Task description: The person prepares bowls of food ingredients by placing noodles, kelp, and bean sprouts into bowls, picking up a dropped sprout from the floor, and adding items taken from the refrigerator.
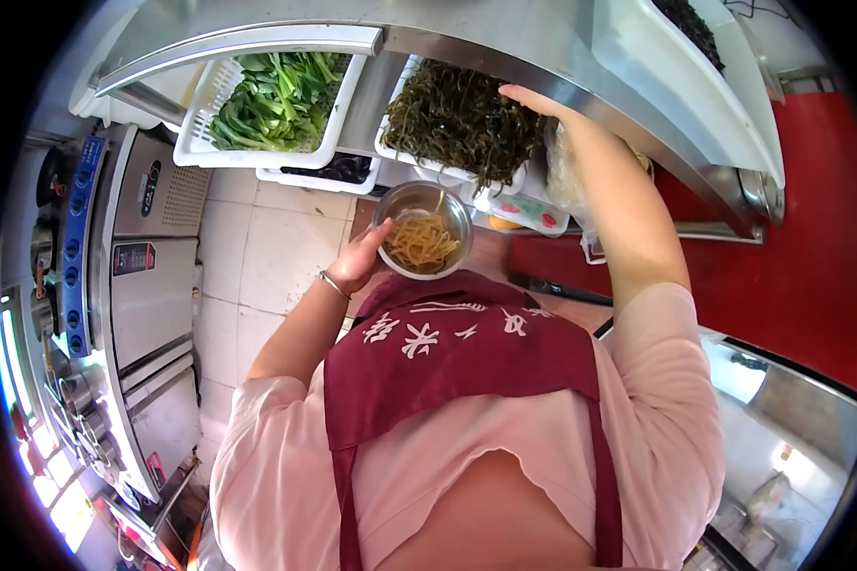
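Observation:
My left hand [360, 257] grips a round metal bowl [462, 221] by its left rim, close to my apron. Yellowish-brown noodle-like strips [421, 240] lie in the bowl. My right arm stretches forward, and my right hand [535, 100] is at the right side of a white basket [387, 143] heaped with dark green seaweed-like strands [462, 119]. A finger or thumb of that hand points over the strands. Its other fingers are hidden near the counter's metal edge, so its grip does not show.
A white basket [189, 152] of leafy greens [281, 105] stands left of the strands, with a white tray [362, 181] of dark items below. The steel counter edge [562, 81] overhangs the baskets. Plastic bags [564, 176] hang near my right forearm. A steel cabinet [152, 295] stands at left.

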### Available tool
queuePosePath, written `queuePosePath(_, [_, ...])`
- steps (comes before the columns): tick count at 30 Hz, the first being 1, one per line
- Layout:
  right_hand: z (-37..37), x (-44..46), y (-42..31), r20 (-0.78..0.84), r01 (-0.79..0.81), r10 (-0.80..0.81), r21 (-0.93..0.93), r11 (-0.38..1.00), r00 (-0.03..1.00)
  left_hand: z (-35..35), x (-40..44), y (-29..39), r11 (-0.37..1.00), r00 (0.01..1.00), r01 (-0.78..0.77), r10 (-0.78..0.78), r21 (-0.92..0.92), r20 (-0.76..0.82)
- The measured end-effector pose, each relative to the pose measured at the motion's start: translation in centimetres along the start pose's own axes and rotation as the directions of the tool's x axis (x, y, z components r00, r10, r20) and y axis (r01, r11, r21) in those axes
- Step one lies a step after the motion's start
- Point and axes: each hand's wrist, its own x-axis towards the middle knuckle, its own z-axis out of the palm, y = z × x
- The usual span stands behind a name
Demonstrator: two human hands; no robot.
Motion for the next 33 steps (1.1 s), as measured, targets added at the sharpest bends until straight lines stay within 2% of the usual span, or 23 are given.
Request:
queuePosePath(2, [0.7,-1.9,0.1,0.183,0.025,-0.044,0.103,0.994,0.982,0.0,0.9,-0.2,1.0,0.999,0.026,-0.026,0.002,0.028])
queuePosePath(3, [-2.5,-4.1,-4.5,0.285,0.024,-0.068,0.153,0.988,0.956,0.0,1.6,-0.5,0.999,0.997,0.048,-0.048,0.009,0.055])
queuePosePath(4, [-3.4,-5.7,-5.7,0.389,0.025,-0.077,0.137,0.99,0.918,0.2,2.3,-0.7,0.999,0.997,0.048,-0.048,0.004,0.057])
queuePosePath(6, [-3.4,-7.9,-6.3,0.33,0.424,-0.423,0.074,0.903,0.844,0.6,3.5,-1.3,0.991,0.987,0.078,-0.062,-0.104,0.148])
queuePosePath(8, [-3.3,-10.3,-8.1,0.439,0.366,-0.267,-0.158,0.917,0.858,1.1,4.4,-1.5,0.991,0.982,0.084,-0.064,-0.105,0.177])
queuePosePath(9, [-2.3,-11.1,-7.9,0.4,0.406,-0.282,-0.268,0.874,0.872,1.4,4.8,-1.5,0.992,0.975,0.1,-0.081,-0.08,0.207])
queuePosePath(13, [0.7,-9.9,-5.2,0.274,0.433,-0.369,-0.233,0.871,0.888,2.3,5.4,-1.4,0.993,0.973,0.112,-0.106,-0.019,0.204])
queuePosePath(15, [0.5,-8.7,-4.8,0.281,0.266,-0.267,0.043,0.963,0.922,2.7,5.3,-1.3,0.993,0.978,0.111,-0.102,-0.04,0.182])
queuePosePath(19, [-0.9,-6.4,-3.9,0.146,0.282,-0.301,0.14,0.949,0.942,2.2,5.7,-1.8,0.991,0.979,0.105,-0.088,-0.086,0.182])
queuePosePath(20, [-0.7,-5.9,-3.9,0.215,0.016,-0.055,0.178,0.984,0.975,2.0,5.8,-2.1,0.991,0.98,0.104,-0.086,-0.088,0.182])
queuePosePath(22, [-2.7,-5.1,-4.9,0.363,-0.23,0.154,0.178,0.957,0.919,2.9,5.0,-1.7,0.99,0.986,0.081,-0.062,-0.119,0.157])
queuePosePath(24, [-2.2,-4.0,-3.2,0.215,-0.049,-0.058,0.459,0.887,0.975,3.3,4.8,-1.5,0.989,0.987,0.079,-0.061,-0.123,0.147])
queuePosePath(26, [-3.0,-3.8,-3.6,0.132,-0.136,0.1,0.303,0.943,0.986,3.3,4.8,-1.5,0.989,0.988,0.077,-0.06,-0.125,0.139])
queuePosePath(27, [-3.5,-3.2,-3.0,0.019,-0.101,0.099,0.245,0.964,0.995,3.1,4.9,-1.8,0.99,0.989,0.075,-0.058,-0.12,0.139])
queuePosePath(30, [-5.1,-1.5,-2.5,-0.256,0.025,-0.01,0.053,0.998,0.967,3.2,4.9,-1.9,0.991,0.99,0.056,-0.04,-0.118,0.138])
queuePosePath(31, [-5.1,-1.1,-2.7,-0.286,0.043,-0.046,-0.016,0.999,0.957,3.3,4.8,-1.8,0.992,0.99,0.042,-0.026,-0.12,0.137])
queuePosePath(33, [-4.1,-0.7,-3.4,-0.247,0.056,-0.093,-0.155,0.986,0.964,3.5,4.6,-1.8,0.991,0.991,0.041,-0.025,-0.125,0.129])
